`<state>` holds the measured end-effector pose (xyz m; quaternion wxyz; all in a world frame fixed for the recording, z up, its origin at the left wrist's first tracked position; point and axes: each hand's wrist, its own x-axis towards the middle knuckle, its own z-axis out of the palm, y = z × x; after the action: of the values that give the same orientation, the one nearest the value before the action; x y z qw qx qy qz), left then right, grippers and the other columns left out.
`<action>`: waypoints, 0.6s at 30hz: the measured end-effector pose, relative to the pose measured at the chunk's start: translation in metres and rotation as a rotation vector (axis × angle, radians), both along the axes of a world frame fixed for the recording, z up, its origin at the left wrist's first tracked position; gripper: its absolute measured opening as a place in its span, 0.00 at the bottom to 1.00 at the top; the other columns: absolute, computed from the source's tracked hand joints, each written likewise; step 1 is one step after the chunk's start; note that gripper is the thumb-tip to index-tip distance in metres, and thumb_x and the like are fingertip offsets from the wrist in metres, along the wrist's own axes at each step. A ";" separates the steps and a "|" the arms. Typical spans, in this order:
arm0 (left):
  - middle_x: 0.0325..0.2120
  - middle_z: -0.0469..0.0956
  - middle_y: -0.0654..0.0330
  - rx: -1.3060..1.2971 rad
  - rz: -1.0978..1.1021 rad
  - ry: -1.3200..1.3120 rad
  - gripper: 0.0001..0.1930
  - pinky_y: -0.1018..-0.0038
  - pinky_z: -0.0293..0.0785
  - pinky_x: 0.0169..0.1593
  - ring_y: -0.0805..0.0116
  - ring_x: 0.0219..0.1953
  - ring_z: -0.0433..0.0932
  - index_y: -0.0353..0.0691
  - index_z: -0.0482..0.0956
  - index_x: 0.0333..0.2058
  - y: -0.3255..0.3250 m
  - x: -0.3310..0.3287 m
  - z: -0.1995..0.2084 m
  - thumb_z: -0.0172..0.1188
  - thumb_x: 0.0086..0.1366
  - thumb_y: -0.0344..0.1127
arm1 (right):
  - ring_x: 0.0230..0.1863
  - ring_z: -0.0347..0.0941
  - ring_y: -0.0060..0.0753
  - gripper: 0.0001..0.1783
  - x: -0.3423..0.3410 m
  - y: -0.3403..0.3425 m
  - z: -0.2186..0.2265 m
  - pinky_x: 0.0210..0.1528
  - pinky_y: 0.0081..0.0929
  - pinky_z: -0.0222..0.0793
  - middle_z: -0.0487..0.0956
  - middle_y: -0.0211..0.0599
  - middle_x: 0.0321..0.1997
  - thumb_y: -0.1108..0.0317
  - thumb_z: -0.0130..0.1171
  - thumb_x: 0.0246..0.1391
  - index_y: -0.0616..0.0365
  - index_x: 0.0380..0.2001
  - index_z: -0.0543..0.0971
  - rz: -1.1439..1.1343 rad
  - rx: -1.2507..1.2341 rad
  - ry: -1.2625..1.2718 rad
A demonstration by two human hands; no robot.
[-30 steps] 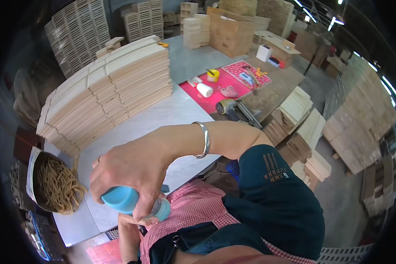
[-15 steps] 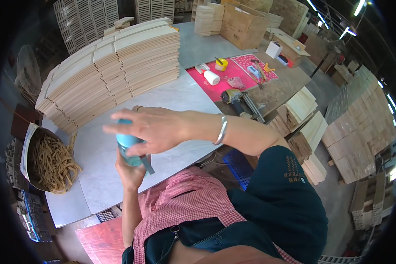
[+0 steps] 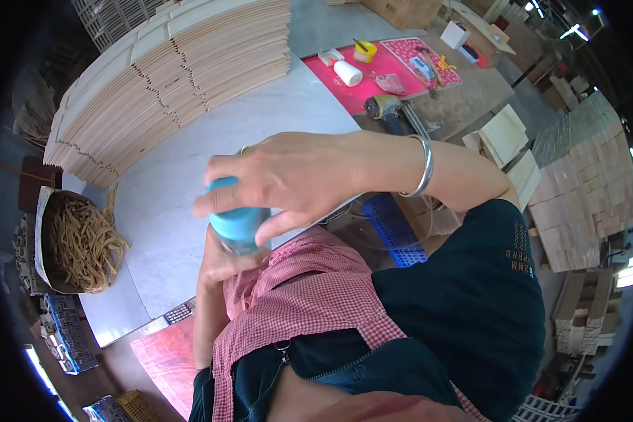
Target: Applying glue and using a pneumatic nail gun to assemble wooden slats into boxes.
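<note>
A teal drinking bottle (image 3: 239, 224) with a rounded lid is held upright in front of my chest, by the edge of the grey-white table (image 3: 162, 246). My left hand (image 3: 226, 263) wraps round its lower part, mostly hidden behind the bottle and my other hand. Over the lid, my right hand (image 3: 281, 176) closes from above, fingers on the far side and thumb on the near side. Motion blurs the bottle a little. A silver bangle (image 3: 423, 165) circles my right wrist.
Tall stacks of thin wooden boards (image 3: 169, 84) stand at the table's back left. A bowl of tan strips (image 3: 88, 239) is at the left. Past my right arm lie a nail gun (image 3: 394, 116), a white bottle (image 3: 347, 73) and a yellow tub (image 3: 364, 50). A blue crate (image 3: 394, 228) sits below.
Both hands and the bottle have come closer to my body and slightly right. My right hand's fingers have settled around the lid. A hanging grey strap on the bottle is now hidden.
</note>
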<state>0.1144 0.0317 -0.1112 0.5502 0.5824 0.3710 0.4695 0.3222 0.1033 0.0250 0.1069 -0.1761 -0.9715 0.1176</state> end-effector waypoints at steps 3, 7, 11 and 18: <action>0.37 0.83 0.51 -0.030 -0.010 -0.002 0.31 0.69 0.79 0.40 0.62 0.35 0.81 0.31 0.75 0.48 0.014 0.007 -0.005 0.76 0.43 0.30 | 0.23 0.76 0.44 0.32 0.000 0.011 -0.023 0.27 0.35 0.73 0.77 0.38 0.31 0.34 0.60 0.54 0.57 0.37 0.75 -0.073 0.139 0.266; 0.38 0.82 0.49 -0.029 0.286 0.383 0.33 0.67 0.79 0.41 0.59 0.36 0.81 0.32 0.74 0.50 0.041 0.032 -0.028 0.77 0.44 0.34 | 0.25 0.77 0.45 0.30 -0.001 0.053 -0.046 0.29 0.36 0.73 0.78 0.37 0.29 0.37 0.62 0.53 0.56 0.36 0.76 -0.433 0.113 0.111; 0.37 0.82 0.49 -0.025 0.462 0.441 0.35 0.66 0.78 0.41 0.58 0.35 0.81 0.32 0.72 0.51 0.085 0.063 -0.030 0.78 0.46 0.38 | 0.25 0.78 0.48 0.30 0.003 0.106 -0.054 0.31 0.38 0.74 0.81 0.40 0.30 0.39 0.66 0.50 0.58 0.36 0.76 -0.517 0.116 0.153; 0.44 0.80 0.47 0.046 0.374 0.411 0.39 0.64 0.77 0.49 0.54 0.42 0.80 0.33 0.68 0.58 0.160 0.106 -0.013 0.77 0.49 0.36 | 0.27 0.79 0.48 0.32 0.055 0.149 -0.035 0.32 0.38 0.74 0.84 0.44 0.32 0.43 0.75 0.40 0.59 0.35 0.78 -0.632 0.064 0.221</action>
<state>0.2207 0.1920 -0.1243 0.3541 0.5991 0.5650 0.4432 0.3773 0.2524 -0.0095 0.2484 -0.4515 -0.8544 0.0667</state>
